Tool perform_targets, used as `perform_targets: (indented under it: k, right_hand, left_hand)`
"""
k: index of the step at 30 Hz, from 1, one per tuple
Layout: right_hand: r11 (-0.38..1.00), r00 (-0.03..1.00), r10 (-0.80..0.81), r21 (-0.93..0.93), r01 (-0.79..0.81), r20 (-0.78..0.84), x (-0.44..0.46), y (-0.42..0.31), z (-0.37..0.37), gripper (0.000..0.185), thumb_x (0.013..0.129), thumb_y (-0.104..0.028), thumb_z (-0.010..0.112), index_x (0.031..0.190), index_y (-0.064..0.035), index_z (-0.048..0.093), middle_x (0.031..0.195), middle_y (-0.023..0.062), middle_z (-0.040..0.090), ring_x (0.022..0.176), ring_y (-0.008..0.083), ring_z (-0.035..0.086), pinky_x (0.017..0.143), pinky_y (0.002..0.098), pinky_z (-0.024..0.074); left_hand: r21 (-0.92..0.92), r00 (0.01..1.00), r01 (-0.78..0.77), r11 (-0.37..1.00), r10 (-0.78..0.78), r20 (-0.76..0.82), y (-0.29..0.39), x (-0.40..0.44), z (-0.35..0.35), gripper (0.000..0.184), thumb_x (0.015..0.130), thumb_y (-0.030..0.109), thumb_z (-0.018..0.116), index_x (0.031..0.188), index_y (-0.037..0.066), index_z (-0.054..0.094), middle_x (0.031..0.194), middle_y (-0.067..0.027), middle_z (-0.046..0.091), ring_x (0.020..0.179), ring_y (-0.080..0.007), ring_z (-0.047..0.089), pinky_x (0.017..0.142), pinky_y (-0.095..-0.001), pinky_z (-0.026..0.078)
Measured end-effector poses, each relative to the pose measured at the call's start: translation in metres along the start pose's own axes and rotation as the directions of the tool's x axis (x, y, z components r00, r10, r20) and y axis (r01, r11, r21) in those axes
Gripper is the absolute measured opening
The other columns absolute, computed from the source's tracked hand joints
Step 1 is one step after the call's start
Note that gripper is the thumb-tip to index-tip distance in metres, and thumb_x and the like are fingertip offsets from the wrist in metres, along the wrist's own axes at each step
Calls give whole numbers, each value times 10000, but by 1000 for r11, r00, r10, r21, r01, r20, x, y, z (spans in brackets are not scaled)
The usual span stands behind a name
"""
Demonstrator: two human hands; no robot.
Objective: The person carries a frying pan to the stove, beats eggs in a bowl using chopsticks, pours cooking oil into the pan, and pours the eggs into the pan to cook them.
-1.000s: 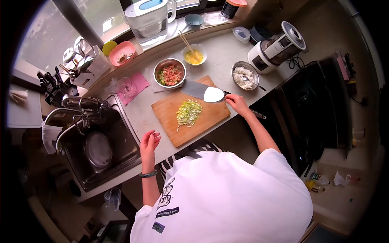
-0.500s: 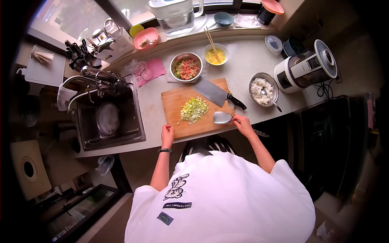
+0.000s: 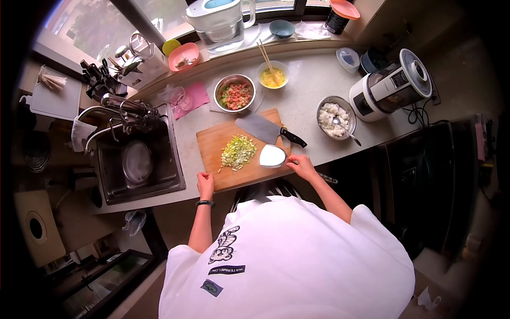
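Pinching a spatula (image 3: 272,156) beside chopped greens (image 3: 238,152)

In the head view, the right hand (image 3: 301,167) had the spatula between thumb and fingers near its blade, which lay over the right side of the wooden cutting board (image 3: 211,144); whether blade met wood, I couldn't tell. The left hand (image 3: 205,184), fingers curled together, was at the board's near left corner; I couldn't tell if it gripped the edge. The greens sat heaped mid-board. Behind the spatula lay a cleaver (image 3: 258,128), its black handle jutting past the board. Beyond stood a metal bowl (image 3: 223,83) of diced food and a white bowl (image 3: 283,69) with chopsticks (image 3: 266,57).
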State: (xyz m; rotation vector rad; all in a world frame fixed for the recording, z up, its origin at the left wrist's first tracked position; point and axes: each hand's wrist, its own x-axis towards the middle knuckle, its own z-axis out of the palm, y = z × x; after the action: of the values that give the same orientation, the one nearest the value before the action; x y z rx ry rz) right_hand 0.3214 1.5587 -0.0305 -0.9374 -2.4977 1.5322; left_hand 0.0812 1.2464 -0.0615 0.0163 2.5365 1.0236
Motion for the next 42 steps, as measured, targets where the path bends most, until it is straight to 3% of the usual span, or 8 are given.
perform_targets:
  k: [10, 12, 16, 19, 23, 26, 31, 42]
  right_hand:
    - [998, 994, 57, 28, -60, 93, 10, -19, 4, 160, 807, -157, 658, 910, -36, 673, 830, 103, 686, 755, 185, 652, 717, 307, 502]
    - [996, 992, 83, 28, -86, 100, 14, -27, -8, 162, 813, -159, 656, 918, -37, 672, 823, 104, 683, 747, 182, 651, 710, 304, 503]
    - [1000, 982, -9, -4, 9, -186, 56, -31, -33, 153, 810, -178, 664, 882, -43, 671, 728, 116, 664, 637, 222, 637, 615, 324, 492]
    - [998, 978, 27, -58, -40, -208, 103, -22, -41, 158, 795, -187, 683, 876, -53, 669, 740, 121, 672, 665, 237, 655, 628, 336, 499]
    - [989, 973, -27, -147, -7, -230, 155, 1, -28, 180, 785, -199, 700, 879, -50, 663, 750, 111, 674, 670, 213, 647, 644, 333, 497]
    - [988, 975, -30, -152, -4, -219, 172, 5, -20, 186, 750, -178, 732, 861, -46, 663, 790, 142, 675, 756, 303, 659, 695, 380, 508]
    - [978, 980, -65, -206, 26, -187, 187, 26, -7, 202, 755, -189, 726, 878, -43, 662, 811, 136, 680, 749, 260, 665, 694, 353, 509]
    - [984, 998, -29, -175, 18, -59, 182, 18, -13, 252, 755, -197, 713, 886, 0, 628, 841, 168, 659, 806, 310, 638, 725, 388, 501]
  left_hand:
    - [-69, 999, 35, 997, -34, 15, -15, 16, -22, 261, 811, 188, 629, 976, 14, 527, 900, -143, 604, 857, -264, 579, 790, -360, 462]
    - [-17, 996, -47, 999, 45, -75, -13, 9, -24, 259, 822, 185, 621, 998, 12, 540, 948, -141, 610, 919, -254, 575, 836, -350, 451]
    - [-165, 970, -210, 964, 184, -157, -10, -1, -20, 184, 859, 119, 575, 1003, 5, 568, 966, -117, 606, 954, -206, 572, 865, -320, 444]
    - [-273, 997, -73, 959, 61, -53, 4, -11, -22, 145, 876, 79, 553, 992, -5, 577, 994, -99, 609, 926, -171, 580, 853, -289, 452]
    - [-364, 985, -157, 918, 121, -119, 19, -27, -26, 131, 905, 47, 517, 1001, -15, 580, 1162, -137, 603, 980, -158, 583, 884, -277, 447]
    - [-429, 981, -171, 887, 113, -158, 30, -39, -35, 136, 910, 40, 509, 1006, -18, 586, 1242, -156, 568, 1042, -169, 571, 921, -285, 434]
    - [-463, 976, -140, 876, 43, -213, 25, -51, -50, 147, 912, 25, 498, 1018, -22, 589, 1270, -150, 547, 1062, -172, 563, 936, -286, 428]
    - [-429, 972, -134, 894, 34, -234, 12, -60, -53, 145, 904, 0, 496, 1008, -29, 593, 1223, -172, 580, 1038, -166, 569, 919, -274, 437]
